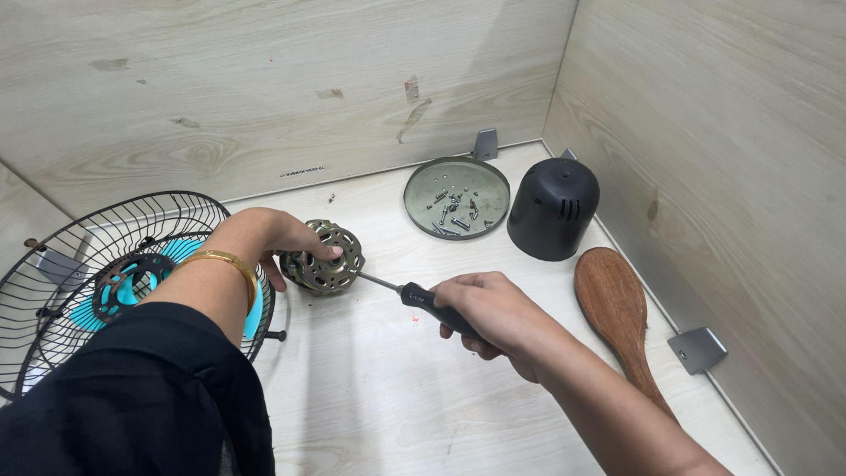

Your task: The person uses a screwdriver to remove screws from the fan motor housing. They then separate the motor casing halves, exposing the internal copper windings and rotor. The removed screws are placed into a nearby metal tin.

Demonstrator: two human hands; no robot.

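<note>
Pale wood-grain panels enclose the worktop [370,388]. At far left, a black wire fan guard [106,264] with a blue blade [132,291] lies detached. Left hand [264,242] clasps the brass-coloured motor core [324,257], steadying it on the worktop. Right hand [489,313] grips a black-handled screwdriver [414,295], tip at the core's side. Beyond, a round lid [419,207] holds loose screws [456,210]; black motor cover [552,209] stands removed; wooden paddle [617,308] lies far right. Disassembly appears well advanced, the core unopened.

Bare tabletop [370,388] lies open between both hands; a fan grille [106,264] blocks left, a wooden paddle [617,308] right.
</note>
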